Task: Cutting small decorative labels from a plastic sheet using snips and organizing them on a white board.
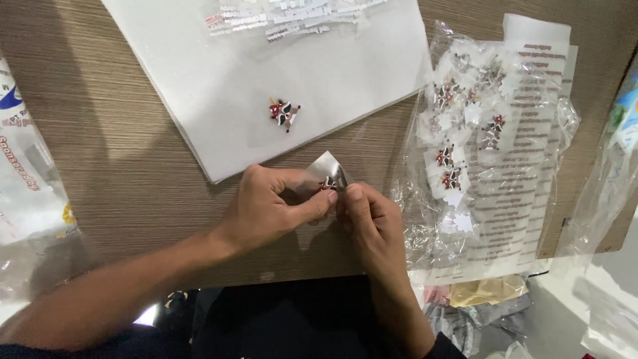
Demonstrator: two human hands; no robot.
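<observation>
On a wood-grain tabletop [133, 166] with fine horizontal streaks, we work over the near edge with both hands drawn close together. Our left hand [266, 206] curls inward, thumb and forefinger pinched nearly shut on a small clear plastic sleeve [327, 167], glossy and slightly crumpled, its upper corner standing free above the fingers. Inside or against it sits a tiny charm [329, 183], black, white and red; its exact outline is hidden by our fingertips. Our right hand [369, 223] meets it from the other side, thumb and forefinger closed tightly on the same sleeve, so the two grips touch each other.

Beyond our hands lies a flat sheet of matte white paper [332, 86], angled on the table, with a second charm [284, 113] of the same colours resting loose near its middle. At the sheet's far edge lies a clear packet of small white pieces [286, 20]. To the right, a crinkled transparent bag [492, 153] holds more such charms on little white backings, lying over a printed slip.
</observation>
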